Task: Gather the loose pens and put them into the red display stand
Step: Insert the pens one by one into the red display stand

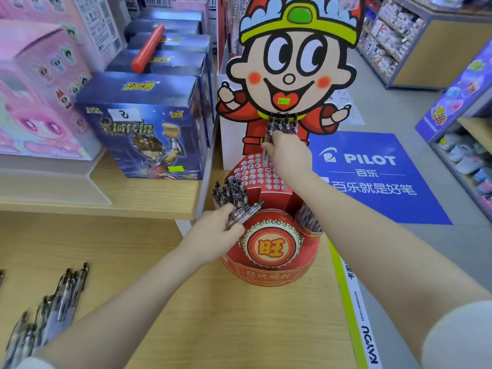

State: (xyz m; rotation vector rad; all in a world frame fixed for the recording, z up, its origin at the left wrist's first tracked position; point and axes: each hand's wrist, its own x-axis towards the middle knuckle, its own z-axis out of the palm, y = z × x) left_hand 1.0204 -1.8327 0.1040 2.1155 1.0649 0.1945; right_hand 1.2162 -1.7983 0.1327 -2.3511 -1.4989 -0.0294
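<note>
Pens (45, 312) lie loose on the wood table (213, 328), well to the left of the red display stand (271, 251) and nearest to us. We hold a small bunch of pens (243, 213) in our left hand (215, 230), fingers curled tight round them, right at the stand's left front edge. More pens stand in the stand's left cup (231, 191) and right cup (310, 221). Our right hand (288, 153) reaches over the stand's top with the holes (257, 173). It pinches one pen (266, 150), tip down in a hole, and grips more pens (283, 122) that stick up. Behind the stand rises a cartoon boy sign (292, 62). Blue boxes (143, 123) sit far left of it.
</note>
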